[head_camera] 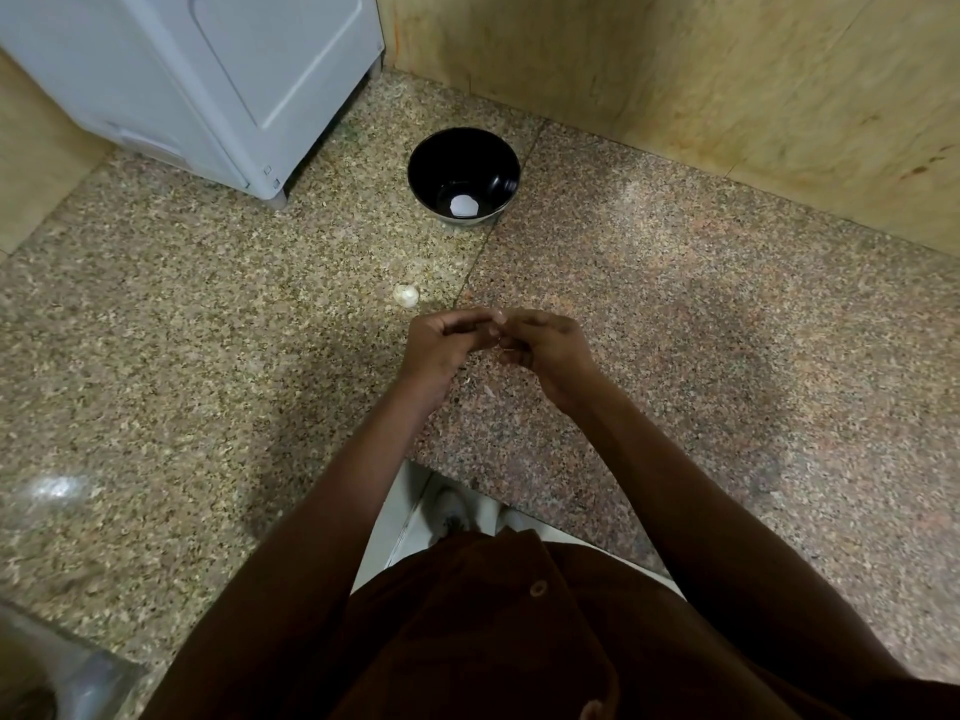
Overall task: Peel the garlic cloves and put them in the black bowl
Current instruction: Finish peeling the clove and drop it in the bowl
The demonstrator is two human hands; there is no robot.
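The black bowl (pixel 464 174) stands on the granite counter near the back, with a white patch at its bottom that may be a clove or a glare. A whitish garlic piece (pixel 405 295) lies on the counter between the bowl and my hands. My left hand (pixel 441 345) and my right hand (pixel 545 345) meet fingertip to fingertip just above the counter. Their fingers are curled together around something small, which is almost wholly hidden; only a thin sliver shows between them.
A white appliance (pixel 218 75) stands at the back left, close to the bowl. Yellowish stone walls (pixel 727 96) close the corner behind and to the right. The counter's front edge (pixel 467 475) runs under my forearms. Small skin scraps (pixel 488 391) lie below my hands.
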